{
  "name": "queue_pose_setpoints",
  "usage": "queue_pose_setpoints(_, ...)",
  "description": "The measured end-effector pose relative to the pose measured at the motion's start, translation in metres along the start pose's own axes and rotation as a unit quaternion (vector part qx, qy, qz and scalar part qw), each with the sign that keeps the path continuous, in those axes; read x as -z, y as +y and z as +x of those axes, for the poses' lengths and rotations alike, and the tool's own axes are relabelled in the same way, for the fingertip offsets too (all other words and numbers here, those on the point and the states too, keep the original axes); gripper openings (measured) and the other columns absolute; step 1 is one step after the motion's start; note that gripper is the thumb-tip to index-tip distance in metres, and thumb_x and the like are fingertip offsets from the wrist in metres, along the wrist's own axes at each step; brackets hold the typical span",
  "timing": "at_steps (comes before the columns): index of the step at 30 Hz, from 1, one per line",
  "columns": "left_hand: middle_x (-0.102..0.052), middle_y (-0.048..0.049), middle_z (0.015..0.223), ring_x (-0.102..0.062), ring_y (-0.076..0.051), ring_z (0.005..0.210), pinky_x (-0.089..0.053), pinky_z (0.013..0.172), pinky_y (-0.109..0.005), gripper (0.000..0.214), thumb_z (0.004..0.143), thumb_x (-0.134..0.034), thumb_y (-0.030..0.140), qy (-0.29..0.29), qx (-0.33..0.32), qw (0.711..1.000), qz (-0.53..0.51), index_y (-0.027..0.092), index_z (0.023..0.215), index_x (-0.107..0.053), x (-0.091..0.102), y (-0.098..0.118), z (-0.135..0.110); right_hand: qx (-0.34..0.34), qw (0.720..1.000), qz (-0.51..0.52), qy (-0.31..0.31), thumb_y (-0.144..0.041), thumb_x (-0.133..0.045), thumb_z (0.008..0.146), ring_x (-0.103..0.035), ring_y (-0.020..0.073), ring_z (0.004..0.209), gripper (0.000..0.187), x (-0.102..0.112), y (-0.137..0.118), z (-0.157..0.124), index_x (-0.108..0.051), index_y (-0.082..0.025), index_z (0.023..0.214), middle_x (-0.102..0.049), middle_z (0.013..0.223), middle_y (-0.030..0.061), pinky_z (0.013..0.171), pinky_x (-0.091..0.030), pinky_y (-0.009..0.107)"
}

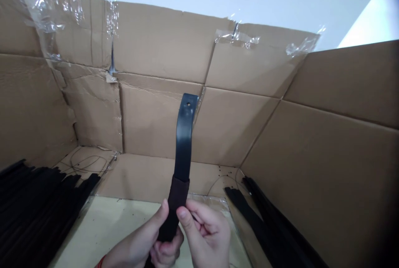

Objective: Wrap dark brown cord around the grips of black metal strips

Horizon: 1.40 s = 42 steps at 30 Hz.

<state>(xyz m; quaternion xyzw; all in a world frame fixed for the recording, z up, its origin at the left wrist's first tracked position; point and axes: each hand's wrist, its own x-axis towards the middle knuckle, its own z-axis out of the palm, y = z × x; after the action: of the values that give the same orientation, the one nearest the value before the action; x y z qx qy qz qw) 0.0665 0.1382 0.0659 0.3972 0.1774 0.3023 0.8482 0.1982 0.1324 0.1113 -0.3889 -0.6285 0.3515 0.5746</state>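
A black leather belt strap [183,143] stands upright and curves slightly, with a small hole near its raised tip. A dark brown keeper loop [179,196] encircles the strap above my hands. My left hand [146,243] is shut around the strap's lower part, its thumb reaching the loop. My right hand [205,232] grips the strap from the other side, its thumb and fingers close to the loop's lower edge. The strap's lower end is hidden by my fingers.
Stacks of black straps [37,210] lie to the left, and more [268,222] lie to the right. Cardboard walls [162,47] with clear tape [237,37] surround a pale board [99,230]. Thin wire [84,164] lies on the cardboard floor.
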Motion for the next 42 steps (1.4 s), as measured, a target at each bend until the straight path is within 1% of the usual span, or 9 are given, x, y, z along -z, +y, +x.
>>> queue_pose_setpoints(7,-0.018,0.0095,0.037,-0.011,-0.001,0.029,-0.002,0.031,-0.018,0.073,0.068,-0.045,0.089,-0.053,-0.011,0.998,-0.031,0.018,0.05,-0.035,-0.002,0.02,-0.008,-0.093,0.974,0.136,-0.158,-0.055,-0.072,0.076,-0.034,0.0079,0.049,0.047,-0.005,-0.009,0.012,-0.075,-0.015,0.102,-0.038,0.052,-0.0037,0.046,-0.03,0.018)
queue_pose_setpoints(15,-0.019,0.0048,0.026,-0.012,-0.003,0.019,0.001,0.024,-0.022,0.083,0.053,-0.037,0.099,-0.163,0.028,0.986,-0.002,0.018,0.035,-0.037,-0.001,0.019,0.007,-0.127,0.963,0.163,-0.175,-0.058,-0.072,0.074,-0.039,0.0081,0.053,0.046,-0.002,-0.003,0.01,-0.078,-0.014,0.084,-0.045,0.058,0.0,0.05,-0.034,0.017)
queue_pose_setpoints(17,-0.032,0.002,0.032,-0.025,-0.005,0.025,-0.012,0.027,-0.02,0.087,0.055,-0.035,0.099,-0.109,0.012,0.993,0.034,0.014,0.047,-0.049,-0.002,0.016,0.012,-0.132,0.972,0.147,-0.125,-0.057,-0.072,0.074,-0.048,0.0115,0.058,0.046,0.001,0.0,0.012,-0.078,-0.013,0.089,-0.052,0.06,0.0025,0.054,-0.041,0.019)
queue_pose_setpoints(19,-0.041,0.001,0.042,-0.038,-0.007,0.037,-0.026,0.038,-0.018,0.08,0.064,-0.042,0.092,0.038,-0.06,0.992,0.105,0.013,0.059,-0.053,-0.003,0.014,0.013,-0.121,0.983,0.124,-0.067,-0.055,-0.072,0.075,-0.052,0.0138,0.061,0.048,0.004,0.004,0.015,-0.077,-0.013,0.096,-0.055,0.061,0.0037,0.057,-0.044,0.021)
queue_pose_setpoints(22,-0.039,0.0042,0.051,-0.035,-0.005,0.044,-0.023,0.044,-0.018,0.066,0.073,-0.053,0.079,0.22,-0.154,0.944,0.191,0.015,0.065,-0.049,-0.003,0.015,0.005,-0.104,0.985,0.132,-0.034,-0.055,-0.076,0.071,-0.044,0.0104,0.052,0.051,0.003,0.008,0.02,-0.076,-0.012,0.099,-0.053,0.057,0.0014,0.052,-0.042,0.02)
queue_pose_setpoints(27,-0.026,0.0073,0.04,-0.019,-0.005,0.037,-0.015,0.041,-0.021,0.07,0.078,-0.031,0.085,0.017,-0.04,0.996,0.076,0.018,0.06,-0.042,0.001,0.017,-0.005,-0.047,0.987,0.132,-0.078,-0.059,-0.07,0.074,-0.031,0.0072,0.047,0.048,-0.005,0.004,0.02,-0.074,-0.012,0.076,-0.045,0.053,-0.0005,0.043,-0.029,0.018)
queue_pose_setpoints(32,-0.047,0.0025,0.064,-0.04,-0.007,0.057,-0.03,0.054,-0.018,0.053,0.082,-0.055,0.067,0.235,-0.135,0.937,0.219,0.015,0.084,-0.053,-0.005,0.02,-0.01,-0.038,0.996,0.074,0.037,-0.053,-0.067,0.08,-0.02,0.0051,0.044,0.044,-0.002,0.007,0.019,-0.071,-0.01,0.07,-0.03,0.047,-0.0048,0.041,-0.021,0.017)
queue_pose_setpoints(37,-0.041,0.007,0.055,-0.026,-0.004,0.041,-0.017,0.042,-0.019,0.065,0.063,-0.069,0.075,0.102,0.012,0.995,0.008,0.017,0.083,-0.048,-0.003,0.022,-0.008,-0.052,0.973,0.223,-0.025,-0.057,-0.081,0.061,-0.04,0.008,0.045,0.055,0.003,0.027,0.014,-0.076,-0.014,0.095,-0.061,0.067,0.0063,0.042,-0.035,0.02)
queue_pose_setpoints(42,-0.048,0.0004,0.067,-0.043,-0.011,0.059,-0.031,0.056,-0.021,0.073,0.066,-0.061,0.08,0.163,-0.104,0.956,0.222,0.014,0.097,-0.054,-0.005,0.02,0.005,-0.096,0.975,0.198,0.041,-0.051,-0.079,0.068,-0.046,0.0105,0.047,0.044,0.0,0.023,0.019,-0.076,-0.012,0.09,-0.056,0.057,0.0034,0.045,-0.041,0.021)
